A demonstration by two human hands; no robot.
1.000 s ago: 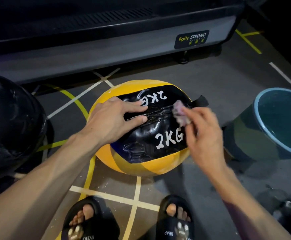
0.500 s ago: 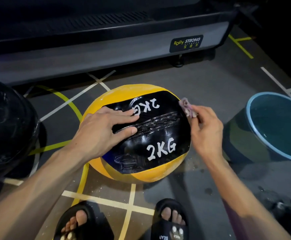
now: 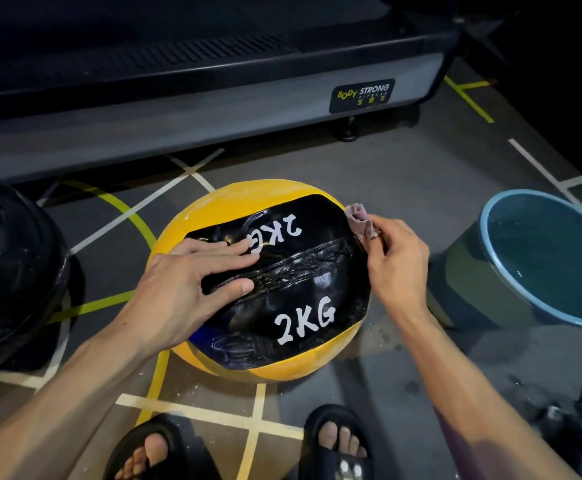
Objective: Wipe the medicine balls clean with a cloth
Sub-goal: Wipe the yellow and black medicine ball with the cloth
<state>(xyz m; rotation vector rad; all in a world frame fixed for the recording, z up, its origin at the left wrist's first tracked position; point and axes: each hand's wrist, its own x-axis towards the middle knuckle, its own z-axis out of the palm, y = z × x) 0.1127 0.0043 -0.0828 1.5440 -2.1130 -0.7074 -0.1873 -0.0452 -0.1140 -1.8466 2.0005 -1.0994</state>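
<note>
left hand (image 3: 182, 289) lies flat on the medicine ball (image 3: 258, 282); right hand (image 3: 395, 261) pinches a cloth (image 3: 360, 220) at its edge.

Yellow-black 2KG medicine ball (image 3: 303, 306) on floor, crumpled pinkish cloth (image 3: 359, 220) at its upper-right edge
</note>
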